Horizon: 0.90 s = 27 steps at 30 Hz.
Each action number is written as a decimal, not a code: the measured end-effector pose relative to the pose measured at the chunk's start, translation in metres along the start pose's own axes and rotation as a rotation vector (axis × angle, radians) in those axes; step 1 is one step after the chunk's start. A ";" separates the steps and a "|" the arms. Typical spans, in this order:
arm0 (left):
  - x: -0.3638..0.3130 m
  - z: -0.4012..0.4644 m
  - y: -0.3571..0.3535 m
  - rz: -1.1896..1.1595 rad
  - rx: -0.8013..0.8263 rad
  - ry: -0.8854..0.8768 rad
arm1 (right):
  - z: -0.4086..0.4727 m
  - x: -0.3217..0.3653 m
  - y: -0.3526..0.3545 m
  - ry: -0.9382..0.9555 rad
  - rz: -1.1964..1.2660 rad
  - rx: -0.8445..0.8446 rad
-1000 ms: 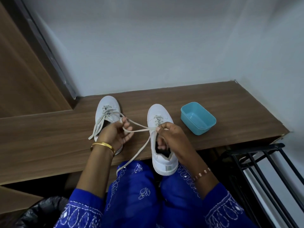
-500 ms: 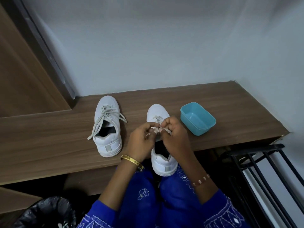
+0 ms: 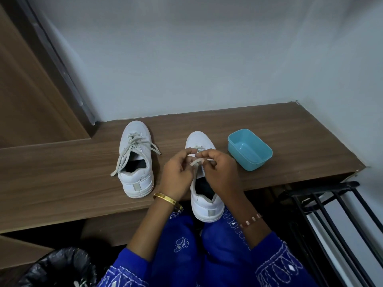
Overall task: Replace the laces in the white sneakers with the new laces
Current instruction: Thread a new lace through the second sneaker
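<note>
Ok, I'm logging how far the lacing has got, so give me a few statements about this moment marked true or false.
1. Both hands, left hand and right hand, pinch the lace over the right sneaker. True.
2. The left sneaker has no lace. False: a loose lace runs through it, ends trailing onto the wooden bench.
3. The blue plastic tub sits right of the right sneaker. True.
4. The tub holds spare laces. False: it looks empty.
5. The right sneaker's heel overhangs the bench edge. True.

No legible text, label, brand mark, number or sign appears on any surface in the head view.
</note>
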State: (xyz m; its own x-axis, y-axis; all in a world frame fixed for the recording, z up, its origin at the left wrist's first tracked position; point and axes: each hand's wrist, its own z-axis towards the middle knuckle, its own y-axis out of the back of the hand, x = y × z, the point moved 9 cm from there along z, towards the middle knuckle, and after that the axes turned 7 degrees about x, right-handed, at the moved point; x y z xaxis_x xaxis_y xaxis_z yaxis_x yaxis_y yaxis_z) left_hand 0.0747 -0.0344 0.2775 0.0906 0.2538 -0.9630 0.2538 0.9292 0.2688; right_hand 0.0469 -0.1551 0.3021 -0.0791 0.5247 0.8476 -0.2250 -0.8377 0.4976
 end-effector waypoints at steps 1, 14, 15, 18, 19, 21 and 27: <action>-0.002 0.000 -0.003 -0.002 0.004 -0.003 | 0.000 0.002 0.001 0.016 -0.001 -0.016; -0.009 0.006 -0.003 0.165 -0.029 -0.042 | 0.002 -0.009 0.011 0.076 -0.033 -0.154; -0.008 0.008 -0.003 0.198 -0.034 -0.037 | 0.004 -0.013 0.011 0.062 -0.024 -0.156; -0.002 0.013 0.001 0.306 -0.066 -0.005 | 0.008 -0.032 0.016 -0.018 -0.046 -0.162; 0.000 0.014 0.003 0.333 -0.078 0.006 | 0.010 -0.041 0.015 -0.053 -0.077 -0.142; 0.004 0.015 0.007 0.369 -0.096 0.021 | 0.012 -0.056 0.007 -0.110 -0.148 -0.037; 0.009 0.017 -0.004 0.525 -0.040 0.037 | 0.005 -0.071 -0.009 -0.103 -0.260 0.049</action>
State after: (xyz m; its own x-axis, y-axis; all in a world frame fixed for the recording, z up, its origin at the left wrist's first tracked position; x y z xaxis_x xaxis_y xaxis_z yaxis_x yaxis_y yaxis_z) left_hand 0.0906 -0.0407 0.2685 0.1611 0.6967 -0.6991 0.1459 0.6837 0.7150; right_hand 0.0595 -0.1856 0.2388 0.0747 0.7065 0.7037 -0.1772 -0.6850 0.7066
